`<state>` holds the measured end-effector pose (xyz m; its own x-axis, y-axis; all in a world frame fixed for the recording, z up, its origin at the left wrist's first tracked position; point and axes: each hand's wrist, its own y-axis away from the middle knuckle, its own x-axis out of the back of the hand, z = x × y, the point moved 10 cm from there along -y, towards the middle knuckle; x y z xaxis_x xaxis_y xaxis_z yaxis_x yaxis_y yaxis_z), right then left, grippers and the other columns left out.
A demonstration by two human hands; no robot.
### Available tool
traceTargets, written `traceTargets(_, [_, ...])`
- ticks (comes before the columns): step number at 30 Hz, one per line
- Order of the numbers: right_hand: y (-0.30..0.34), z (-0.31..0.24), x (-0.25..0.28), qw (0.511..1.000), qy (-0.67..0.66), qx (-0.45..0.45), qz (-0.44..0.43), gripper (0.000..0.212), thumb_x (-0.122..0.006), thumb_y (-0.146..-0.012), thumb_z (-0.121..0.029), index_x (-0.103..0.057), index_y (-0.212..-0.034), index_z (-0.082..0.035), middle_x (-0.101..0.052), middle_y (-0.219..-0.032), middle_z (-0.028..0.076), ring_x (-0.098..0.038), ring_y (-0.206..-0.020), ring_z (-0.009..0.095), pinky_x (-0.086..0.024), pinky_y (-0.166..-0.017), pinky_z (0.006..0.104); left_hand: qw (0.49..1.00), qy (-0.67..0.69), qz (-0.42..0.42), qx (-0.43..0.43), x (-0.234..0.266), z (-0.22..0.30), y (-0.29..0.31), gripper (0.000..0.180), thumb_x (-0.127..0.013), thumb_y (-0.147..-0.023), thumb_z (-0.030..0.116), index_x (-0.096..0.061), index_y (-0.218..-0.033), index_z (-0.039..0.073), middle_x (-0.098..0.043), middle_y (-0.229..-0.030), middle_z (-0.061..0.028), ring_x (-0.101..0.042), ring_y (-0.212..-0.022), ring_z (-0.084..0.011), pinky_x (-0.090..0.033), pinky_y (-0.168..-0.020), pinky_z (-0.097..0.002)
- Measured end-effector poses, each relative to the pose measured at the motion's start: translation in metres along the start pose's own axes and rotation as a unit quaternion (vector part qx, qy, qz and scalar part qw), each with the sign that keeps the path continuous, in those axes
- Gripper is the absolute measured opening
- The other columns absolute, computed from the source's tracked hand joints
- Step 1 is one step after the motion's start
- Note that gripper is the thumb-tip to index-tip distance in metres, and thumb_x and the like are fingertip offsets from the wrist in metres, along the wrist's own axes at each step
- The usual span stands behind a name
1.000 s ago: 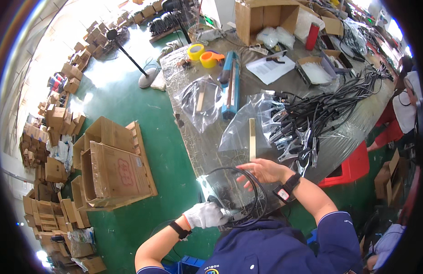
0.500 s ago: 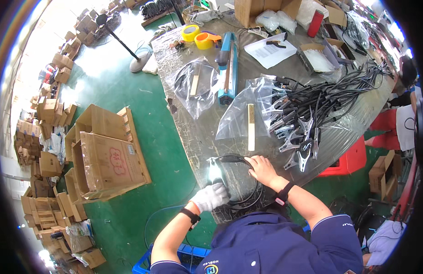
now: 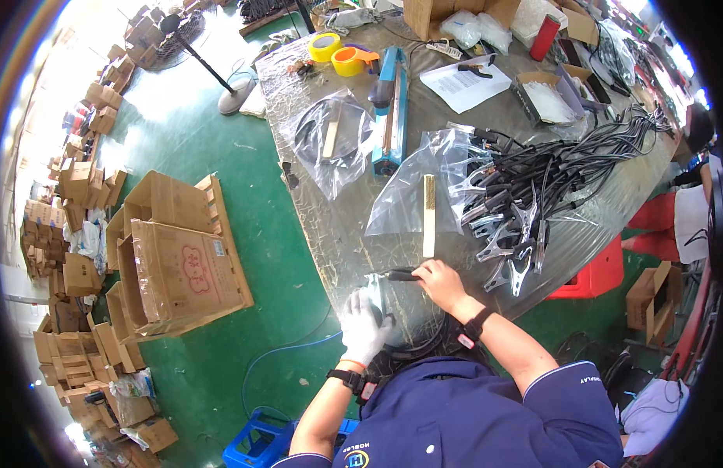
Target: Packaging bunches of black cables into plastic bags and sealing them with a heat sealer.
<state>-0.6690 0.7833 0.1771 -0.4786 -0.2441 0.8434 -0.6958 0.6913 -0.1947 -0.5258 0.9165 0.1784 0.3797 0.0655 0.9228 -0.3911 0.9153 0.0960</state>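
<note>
Metal spring clamp [image 3: 374,290] gleams at the near left edge of the table [image 3: 342,246], partly covered by the gloved left hand [image 3: 367,324]. The glove's fingers lie along the clamp's left side and its thumb stands off to the right; glare hides how firmly they press. Bare and bent, the fingers of the right hand [image 3: 439,285] pinch the black cable [image 3: 400,275] just beside the clamp's far end, while a loop of that cable curves back toward the person's body.

Good handling here, I judge, means steadying the clamp by its body, clear of the jaws, and guiding the cable close to where it meets the metal, in a broad curve rather than a sharp bend. The loop is best kept flat and away from the table edge, so that its weight does not tug.

The cable looks smooth, rubbery and springy; the glove, pale and knitted. Crinkled, glossy film seems to cover the tabletop. Beyond the hands lie a limp clear plastic bag [image 3: 400,207], a flat pale stick [image 3: 429,226] with a darker, rough-looking end, and a long blue bag sealer [image 3: 387,144]. To the right, silvery clamps [image 3: 494,249] with splayed handles edge a tangled heap of black cables [image 3: 572,168].
</note>
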Motion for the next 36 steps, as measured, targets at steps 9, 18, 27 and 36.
traceTargets(9, [-0.022,0.019,0.031,0.996,-0.056,-0.062,-0.013,0.035,-0.074,-0.079,-0.030,-0.066,-0.112,-0.020,-0.055,-0.114,0.007,-0.056,-0.098,0.027,-0.049,-0.085,0.0407,0.981,-0.005,-0.065,-0.185,0.037,0.038,-0.016,0.055,-0.073,-0.073,0.037,-0.061,-0.120,0.009,-0.058,-0.123,-0.0130,-0.056,-0.113,-0.0310,-0.040,-0.099,-0.0499])
traceTargets(18, [-0.047,0.052,0.010,0.984,-0.058,-0.168,0.006,0.052,-0.068,-0.077,-0.007,-0.052,-0.126,-0.012,-0.044,-0.126,0.017,-0.053,-0.111,0.039,-0.047,-0.094,0.0453,0.913,-0.139,0.014,-0.384,-0.003,0.098,-0.168,0.046,-0.063,-0.081,0.023,-0.057,-0.126,0.013,-0.055,-0.130,-0.0116,-0.051,-0.123,-0.0301,-0.041,-0.102,-0.0449])
traceTargets(27, [-0.041,0.047,0.136,0.945,-0.267,-0.180,0.048,0.043,-0.061,-0.085,-0.002,-0.057,-0.127,-0.008,-0.061,-0.098,0.010,-0.062,-0.088,0.022,-0.050,-0.081,0.0315,0.920,-0.189,0.000,-0.342,-0.002,0.080,-0.198,0.041,-0.053,-0.084,0.018,-0.055,-0.124,0.014,-0.062,-0.109,-0.0065,-0.062,-0.098,-0.0236,-0.051,-0.079,-0.0386])
traceTargets(36, [-0.075,0.094,0.118,0.950,-0.207,-0.187,0.139,0.058,-0.060,-0.088,-0.005,-0.039,-0.141,-0.007,-0.055,-0.111,0.013,-0.058,-0.096,0.026,-0.047,-0.087,0.0345,0.935,-0.242,-0.014,-0.259,0.028,-0.020,-0.169,0.026,-0.052,-0.084,0.019,-0.062,-0.107,0.014,-0.064,-0.105,-0.0044,-0.061,-0.104,-0.0234,-0.045,-0.095,-0.0388])
